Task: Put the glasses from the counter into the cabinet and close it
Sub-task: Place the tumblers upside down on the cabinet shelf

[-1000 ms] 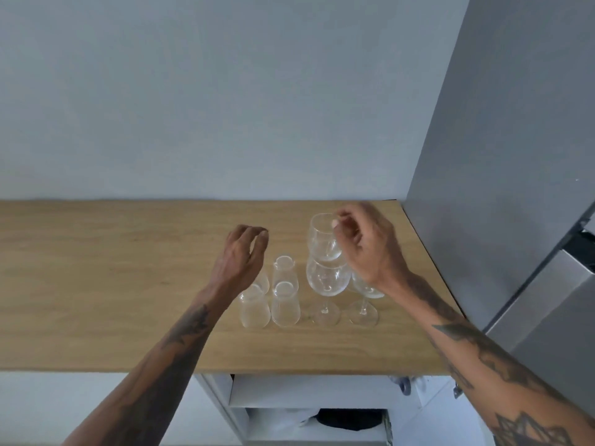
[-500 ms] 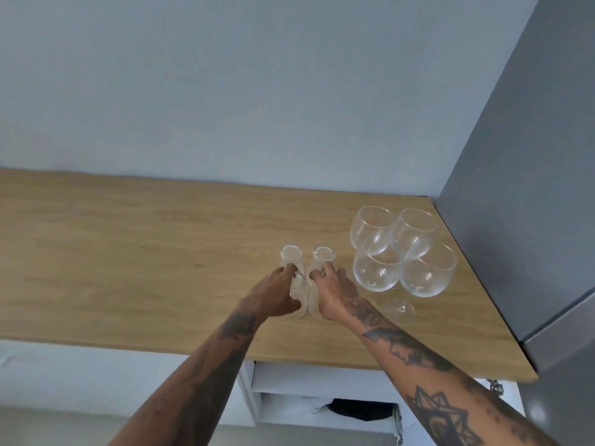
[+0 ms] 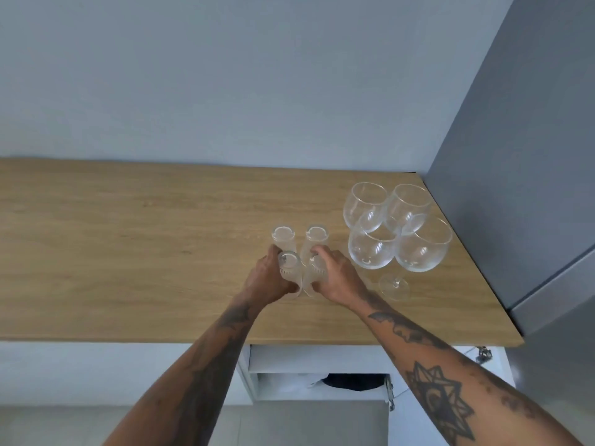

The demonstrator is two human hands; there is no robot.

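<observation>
Since 1 s ago both hands came down: left hand (image 3: 269, 278) & right hand (image 3: 336, 278) each clamped on a front tumbler (image 3: 289, 268), beside wine glasses (image 3: 373, 249) on counter (image 3: 128, 236).

Wooden table (image 3: 128, 252), light oak grain, running along a pale wall. On it: four small tumblers in a tight two-by-two cluster, back pair (image 3: 299, 239) free, front pair (image 3: 301, 275) (mostly covered by hands). Just right of them, four stemmed wine glasses (image 3: 397, 230) bunched at the table's right end, bowls touching or overlapping. Left half bare.
</observation>
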